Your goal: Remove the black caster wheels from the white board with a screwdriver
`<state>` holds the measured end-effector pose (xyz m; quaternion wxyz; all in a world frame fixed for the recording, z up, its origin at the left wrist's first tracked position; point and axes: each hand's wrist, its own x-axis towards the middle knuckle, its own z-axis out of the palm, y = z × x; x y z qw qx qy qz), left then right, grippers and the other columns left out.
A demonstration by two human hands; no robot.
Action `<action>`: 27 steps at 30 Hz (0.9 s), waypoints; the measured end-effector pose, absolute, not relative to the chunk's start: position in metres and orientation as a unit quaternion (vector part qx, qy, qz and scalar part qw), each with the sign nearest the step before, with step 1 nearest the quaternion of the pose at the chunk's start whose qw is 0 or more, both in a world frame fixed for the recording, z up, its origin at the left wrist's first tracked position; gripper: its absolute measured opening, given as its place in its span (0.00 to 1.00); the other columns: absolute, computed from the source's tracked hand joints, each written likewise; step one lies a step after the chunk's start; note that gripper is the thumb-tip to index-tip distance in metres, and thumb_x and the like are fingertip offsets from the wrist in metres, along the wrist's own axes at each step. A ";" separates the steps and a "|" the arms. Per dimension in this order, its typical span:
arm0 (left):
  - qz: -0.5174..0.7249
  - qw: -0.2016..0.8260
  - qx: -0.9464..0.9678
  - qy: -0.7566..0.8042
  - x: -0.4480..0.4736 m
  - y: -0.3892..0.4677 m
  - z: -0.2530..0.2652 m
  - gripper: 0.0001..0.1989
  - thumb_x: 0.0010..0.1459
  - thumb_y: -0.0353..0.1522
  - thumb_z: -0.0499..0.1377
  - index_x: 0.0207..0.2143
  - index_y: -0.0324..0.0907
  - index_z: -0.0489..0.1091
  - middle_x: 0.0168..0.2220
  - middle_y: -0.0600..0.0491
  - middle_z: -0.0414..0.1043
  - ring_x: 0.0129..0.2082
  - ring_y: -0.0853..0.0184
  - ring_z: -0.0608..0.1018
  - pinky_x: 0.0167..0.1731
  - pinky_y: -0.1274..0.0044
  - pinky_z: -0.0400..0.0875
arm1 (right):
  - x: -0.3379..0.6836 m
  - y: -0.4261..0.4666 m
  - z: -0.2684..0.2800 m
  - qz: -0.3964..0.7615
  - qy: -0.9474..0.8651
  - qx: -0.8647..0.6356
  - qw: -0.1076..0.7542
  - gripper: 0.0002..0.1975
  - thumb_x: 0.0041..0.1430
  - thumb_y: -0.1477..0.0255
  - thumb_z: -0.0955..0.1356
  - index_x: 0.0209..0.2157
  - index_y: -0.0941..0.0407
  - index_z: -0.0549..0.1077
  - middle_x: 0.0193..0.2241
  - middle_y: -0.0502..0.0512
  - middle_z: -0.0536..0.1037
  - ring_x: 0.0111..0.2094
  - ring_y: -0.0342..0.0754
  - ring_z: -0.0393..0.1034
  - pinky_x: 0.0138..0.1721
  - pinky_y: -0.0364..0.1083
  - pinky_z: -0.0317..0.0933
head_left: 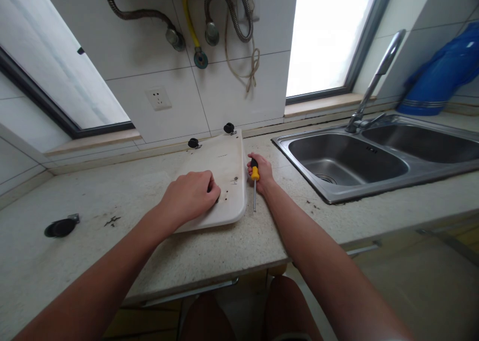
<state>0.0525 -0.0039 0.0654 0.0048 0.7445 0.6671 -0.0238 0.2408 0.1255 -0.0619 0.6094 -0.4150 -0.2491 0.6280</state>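
A white board (209, 164) with rounded corners lies on the counter, its exposed face showing small holes and a screw. Two black caster wheels, a left one (193, 142) and a right one (228, 127), are at its far edge. My left hand (192, 196) is closed at the near part of the board, around a dark piece mostly hidden by the fingers; it looks like another caster wheel. Beside the board's right edge, my right hand (262, 171) grips a screwdriver (255, 174) with a black and yellow handle, its shaft pointing toward me.
A loose black caster (62, 227) lies on the counter (112, 261) at left, near dark debris (112, 221). To the right is a double steel sink (348, 156) with a tall faucet (374, 84). Hoses (189, 17) hang on the tiled wall; a blue object (441, 77) stands far right.
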 end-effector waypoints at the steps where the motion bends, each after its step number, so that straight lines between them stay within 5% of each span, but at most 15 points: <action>1: -0.021 0.008 0.747 0.665 0.052 -0.004 0.066 0.14 0.69 0.42 0.54 0.39 0.45 0.75 0.43 0.44 0.84 0.40 0.51 0.82 0.33 0.68 0.60 | 0.241 0.125 -0.062 0.628 -0.249 -0.415 0.610 0.18 0.74 0.59 0.72 0.54 0.59 0.76 0.45 0.56 0.79 0.40 0.44 0.76 0.41 0.46 0.77; 27: 0.055 0.136 0.760 0.633 0.043 0.013 0.067 0.11 0.56 0.41 0.63 0.35 0.47 0.82 0.41 0.50 0.86 0.40 0.55 0.81 0.39 0.67 0.67 | 0.241 0.126 -0.063 0.626 -0.254 -0.416 0.609 0.19 0.74 0.59 0.72 0.55 0.59 0.76 0.47 0.56 0.79 0.41 0.45 0.77 0.42 0.47 0.77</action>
